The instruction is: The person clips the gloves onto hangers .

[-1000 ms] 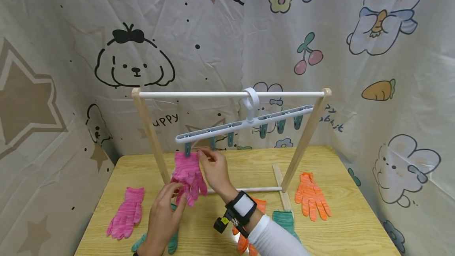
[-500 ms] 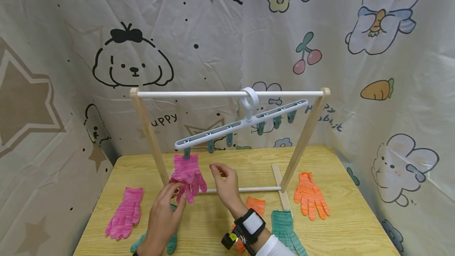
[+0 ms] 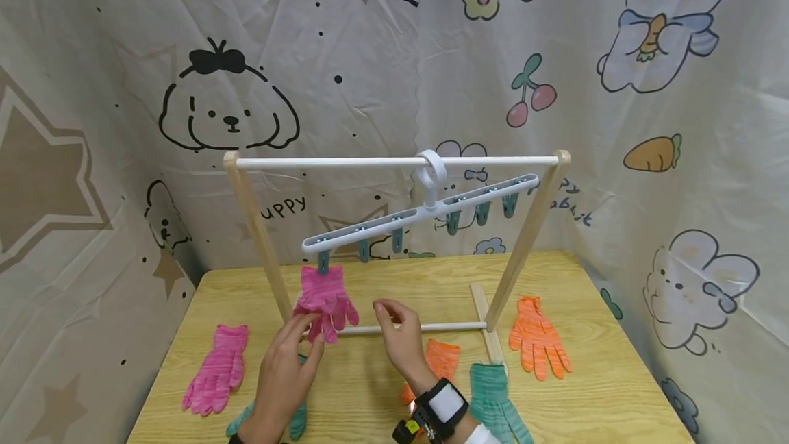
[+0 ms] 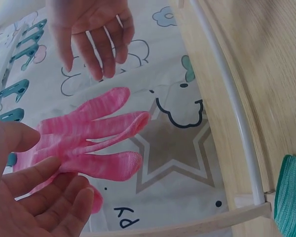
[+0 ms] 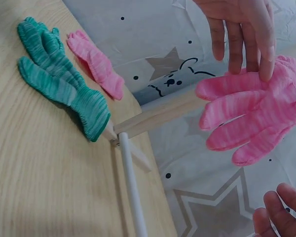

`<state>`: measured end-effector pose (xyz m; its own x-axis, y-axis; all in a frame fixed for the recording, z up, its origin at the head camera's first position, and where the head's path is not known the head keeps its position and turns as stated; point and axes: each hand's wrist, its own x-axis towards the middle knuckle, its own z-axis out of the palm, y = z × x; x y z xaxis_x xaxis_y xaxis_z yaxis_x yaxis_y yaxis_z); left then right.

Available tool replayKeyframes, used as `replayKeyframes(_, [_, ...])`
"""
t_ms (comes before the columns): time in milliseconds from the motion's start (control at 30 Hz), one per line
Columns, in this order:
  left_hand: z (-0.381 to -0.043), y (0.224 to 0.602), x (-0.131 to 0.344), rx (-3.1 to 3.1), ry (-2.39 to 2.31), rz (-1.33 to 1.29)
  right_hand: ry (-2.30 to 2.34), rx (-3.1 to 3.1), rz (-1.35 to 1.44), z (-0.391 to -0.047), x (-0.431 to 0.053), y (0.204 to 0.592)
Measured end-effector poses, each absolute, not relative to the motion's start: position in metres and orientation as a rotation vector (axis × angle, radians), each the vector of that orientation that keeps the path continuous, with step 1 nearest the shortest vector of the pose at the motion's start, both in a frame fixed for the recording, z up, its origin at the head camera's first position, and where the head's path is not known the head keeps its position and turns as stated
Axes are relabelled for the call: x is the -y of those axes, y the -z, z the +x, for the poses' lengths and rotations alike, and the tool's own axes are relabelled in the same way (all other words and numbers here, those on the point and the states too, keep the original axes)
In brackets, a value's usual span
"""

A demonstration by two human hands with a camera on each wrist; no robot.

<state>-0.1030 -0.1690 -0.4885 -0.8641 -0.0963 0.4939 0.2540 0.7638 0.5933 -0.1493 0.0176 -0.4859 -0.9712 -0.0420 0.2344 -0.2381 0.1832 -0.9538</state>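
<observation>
A pink knit glove (image 3: 323, 291) hangs by its cuff from the leftmost clip (image 3: 323, 262) of a white clip hanger (image 3: 425, 213). My left hand (image 3: 286, 362) holds that glove at its left side, thumb and fingers on either side of the fabric; in the left wrist view the glove's fingers (image 4: 108, 126) point away from the hanger. To the right of the glove, apart from it, my right hand (image 3: 403, 341) is in the air with loosely bent fingers and nothing in them.
A rack with a white top bar (image 3: 339, 163) carries the hanger, which tilts down at the left. On the table (image 3: 555, 416) lie another pink glove (image 3: 217, 368), orange gloves (image 3: 536, 338), a teal glove (image 3: 493, 399) and, partly behind my left hand, another teal glove (image 5: 59, 74).
My right hand has left the pink glove's cuff and moved right and down. The hanger swung a little. My left hand has stayed at the glove, whose fingertips sit slightly higher.
</observation>
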Motion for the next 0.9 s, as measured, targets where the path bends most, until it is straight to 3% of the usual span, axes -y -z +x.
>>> replayKeyframes(900, [-0.103,0.496,0.167,2.53,0.967,-0.171,-1.883,2.297,0.215,-0.144,-0.021,0.504])
